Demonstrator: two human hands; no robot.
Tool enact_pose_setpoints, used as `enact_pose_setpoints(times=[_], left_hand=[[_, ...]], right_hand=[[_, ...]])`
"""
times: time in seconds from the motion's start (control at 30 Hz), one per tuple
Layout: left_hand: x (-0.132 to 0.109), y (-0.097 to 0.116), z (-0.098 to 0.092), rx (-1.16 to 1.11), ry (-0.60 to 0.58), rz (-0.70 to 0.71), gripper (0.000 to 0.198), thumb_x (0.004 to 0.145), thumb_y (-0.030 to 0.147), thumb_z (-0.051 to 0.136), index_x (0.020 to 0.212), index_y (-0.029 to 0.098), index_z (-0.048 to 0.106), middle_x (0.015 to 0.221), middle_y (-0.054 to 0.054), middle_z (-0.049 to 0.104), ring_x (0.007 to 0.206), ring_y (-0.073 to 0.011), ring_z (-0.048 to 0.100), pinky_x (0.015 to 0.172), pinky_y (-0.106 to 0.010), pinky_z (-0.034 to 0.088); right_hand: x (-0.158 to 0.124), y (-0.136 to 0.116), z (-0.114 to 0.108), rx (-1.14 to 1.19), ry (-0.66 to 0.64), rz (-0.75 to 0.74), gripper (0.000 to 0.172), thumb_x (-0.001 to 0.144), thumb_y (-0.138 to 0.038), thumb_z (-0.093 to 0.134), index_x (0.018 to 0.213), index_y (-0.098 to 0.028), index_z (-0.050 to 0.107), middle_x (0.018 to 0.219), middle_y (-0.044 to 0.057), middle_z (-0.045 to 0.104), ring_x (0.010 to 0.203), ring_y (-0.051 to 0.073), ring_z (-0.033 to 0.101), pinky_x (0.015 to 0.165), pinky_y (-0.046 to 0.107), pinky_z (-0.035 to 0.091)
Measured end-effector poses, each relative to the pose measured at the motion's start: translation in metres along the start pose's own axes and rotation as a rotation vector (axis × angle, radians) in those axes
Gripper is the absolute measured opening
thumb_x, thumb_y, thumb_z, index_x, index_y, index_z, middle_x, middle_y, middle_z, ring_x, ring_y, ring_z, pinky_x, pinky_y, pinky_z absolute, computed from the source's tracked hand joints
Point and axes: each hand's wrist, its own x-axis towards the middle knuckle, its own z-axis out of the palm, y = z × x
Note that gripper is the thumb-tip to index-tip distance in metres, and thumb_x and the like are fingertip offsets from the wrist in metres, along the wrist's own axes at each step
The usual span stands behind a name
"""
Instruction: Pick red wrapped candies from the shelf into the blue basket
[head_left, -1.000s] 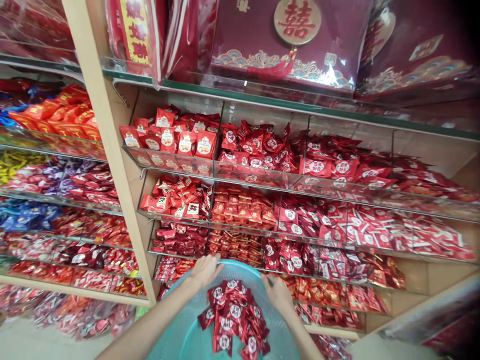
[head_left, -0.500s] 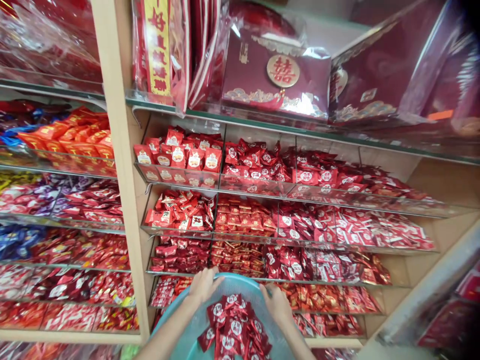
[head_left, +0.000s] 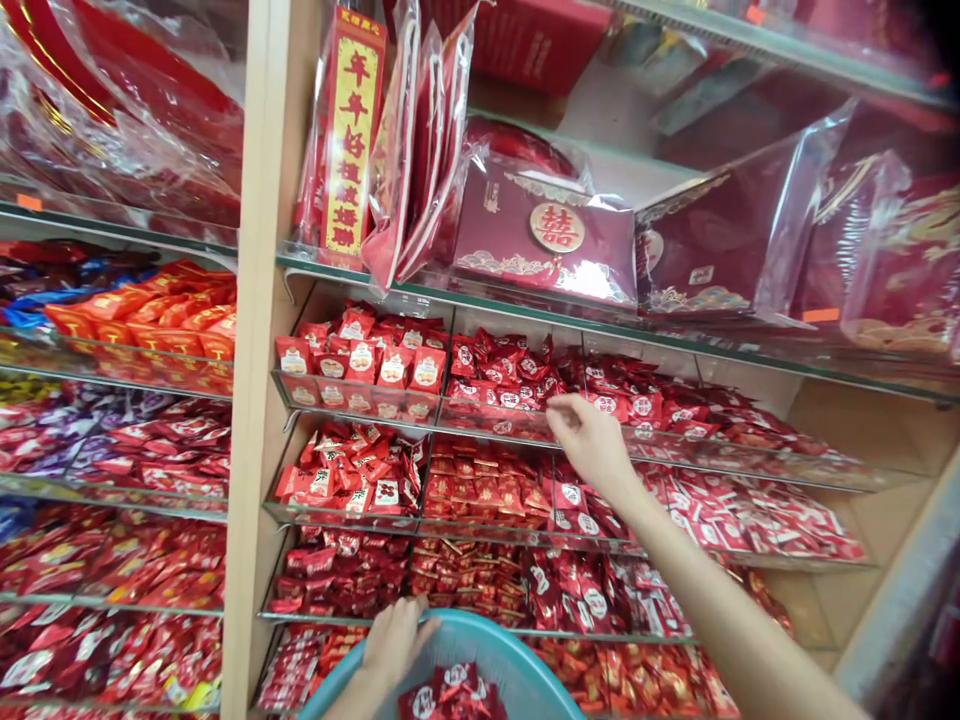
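My left hand (head_left: 395, 638) is closed over the left rim of a turquoise plastic basin (head_left: 491, 630) at the bottom of the view. Inside the basin lie dark red candy packets (head_left: 457, 685) with white round labels; the lower part of the pile is cut off by the frame edge. My right hand (head_left: 589, 432) is raised in front of the upper candy shelf, its fingers loosely bent and slightly apart, with nothing visible in them. Just beyond its fingertips are red wrapped candies (head_left: 517, 375) behind a clear front lip (head_left: 487, 420).
Stepped glass shelves hold many red packets, such as gold-printed candies (head_left: 480, 490) and pink-white ones (head_left: 757, 515). A wooden post (head_left: 255, 350) divides the left shelves from these. Above, a glass shelf edge (head_left: 420, 290) carries maroon gift bags (head_left: 517, 240) in clear plastic.
My right hand has let go of the basin's right rim and moved up to the upper candy shelf. My left hand stays on the rim. The basin sits lower in view.
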Motion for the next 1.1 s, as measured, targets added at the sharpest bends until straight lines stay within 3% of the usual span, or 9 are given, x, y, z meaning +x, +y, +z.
enact_pose_setpoints(times=[0.1, 0.23, 0.4, 0.5, 0.63, 0.83, 1.1], left_hand=[[-0.003, 0.001, -0.001, -0.005, 0.004, 0.016, 0.041, 0.091, 0.041, 0.036, 0.121, 0.021, 0.055, 0.116, -0.008, 0.060, 0.107, -0.0205, 0.056, 0.092, -0.028, 0.041], [-0.008, 0.000, -0.002, -0.049, 0.024, 0.053, 0.038, 0.091, 0.042, 0.035, 0.113, 0.021, 0.058, 0.111, -0.006, 0.063, 0.102, -0.0207, 0.059, 0.085, -0.028, 0.044], [-0.015, -0.002, 0.001, -0.082, 0.025, 0.054, 0.034, 0.091, 0.042, 0.037, 0.107, 0.022, 0.060, 0.106, -0.005, 0.064, 0.102, -0.0203, 0.059, 0.084, -0.027, 0.043], [-0.018, -0.001, 0.000, -0.104, 0.019, 0.055, 0.032, 0.090, 0.041, 0.039, 0.103, 0.021, 0.061, 0.102, -0.006, 0.065, 0.098, -0.0205, 0.060, 0.080, -0.026, 0.043], [-0.017, 0.000, -0.001, -0.068, 0.020, 0.057, 0.033, 0.090, 0.040, 0.038, 0.104, 0.020, 0.060, 0.103, -0.006, 0.064, 0.097, -0.0207, 0.060, 0.079, -0.027, 0.044], [-0.013, 0.003, 0.001, 0.015, 0.010, 0.083, 0.037, 0.092, 0.042, 0.035, 0.105, 0.018, 0.060, 0.104, -0.007, 0.063, 0.098, -0.0199, 0.059, 0.080, -0.026, 0.043], [-0.012, 0.005, -0.001, 0.028, 0.019, 0.106, 0.037, 0.092, 0.043, 0.036, 0.108, 0.020, 0.060, 0.107, -0.007, 0.063, 0.098, -0.0208, 0.061, 0.082, -0.028, 0.046]], right_hand=[[0.049, -0.005, 0.012, -0.009, -0.009, -0.110, 0.020, 0.079, -0.027, 0.053, 0.091, -0.017, 0.065, 0.077, 0.004, 0.067, 0.069, 0.016, 0.060, 0.072, 0.030, 0.047], [0.078, -0.005, 0.045, -0.034, -0.020, -0.161, 0.024, 0.079, -0.031, 0.056, 0.095, -0.016, 0.067, 0.075, 0.003, 0.061, 0.065, 0.014, 0.054, 0.072, 0.031, 0.045], [0.080, 0.004, 0.072, 0.198, 0.132, -0.028, 0.040, 0.078, -0.042, 0.058, 0.100, -0.010, 0.067, 0.077, 0.005, 0.059, 0.066, 0.014, 0.052, 0.070, 0.030, 0.045], [0.079, 0.013, 0.073, 0.314, 0.125, 0.036, 0.046, 0.074, -0.047, 0.060, 0.100, -0.009, 0.067, 0.075, 0.004, 0.060, 0.065, 0.013, 0.051, 0.068, 0.030, 0.044], [0.080, 0.019, 0.072, 0.355, 0.069, 0.040, 0.042, 0.071, -0.045, 0.063, 0.092, -0.010, 0.070, 0.073, 0.005, 0.062, 0.064, 0.014, 0.051, 0.066, 0.030, 0.044], [0.080, 0.015, 0.071, 0.280, 0.042, 0.009, 0.021, 0.071, -0.032, 0.066, 0.081, -0.014, 0.071, 0.073, 0.004, 0.066, 0.068, 0.015, 0.057, 0.072, 0.031, 0.046], [0.082, 0.021, 0.072, 0.370, 0.224, 0.046, 0.022, 0.071, -0.033, 0.065, 0.075, -0.012, 0.070, 0.072, 0.004, 0.066, 0.068, 0.016, 0.057, 0.069, 0.031, 0.046]])
